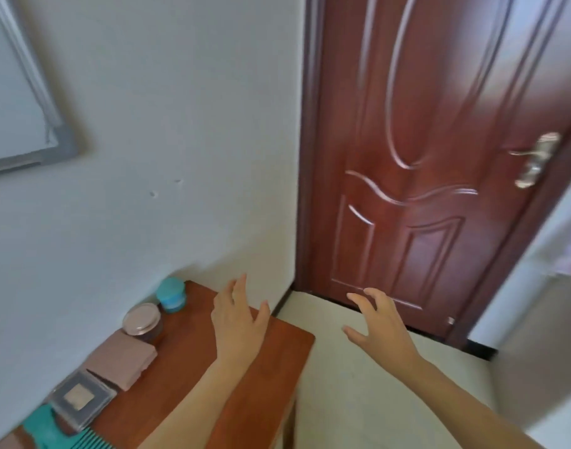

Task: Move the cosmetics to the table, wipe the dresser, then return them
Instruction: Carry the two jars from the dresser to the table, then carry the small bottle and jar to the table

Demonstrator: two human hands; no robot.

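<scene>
Apparently between grabs, both hands are spread and empty: left hand (237, 322) over the dresser (245, 367), near the teal jar (170, 293); right hand (379, 322) off its edge.

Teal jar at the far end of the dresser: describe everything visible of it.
The teal jar is small and round, seemingly plastic, with a teal lid over a paler blue banded body. It stands upright, lid on, at the far end of the wooden dresser, close to the white wall. A pink-lidded jar stands just in front of it; blur hides whether they touch. The left hand hovers to its right, not touching it.
</scene>
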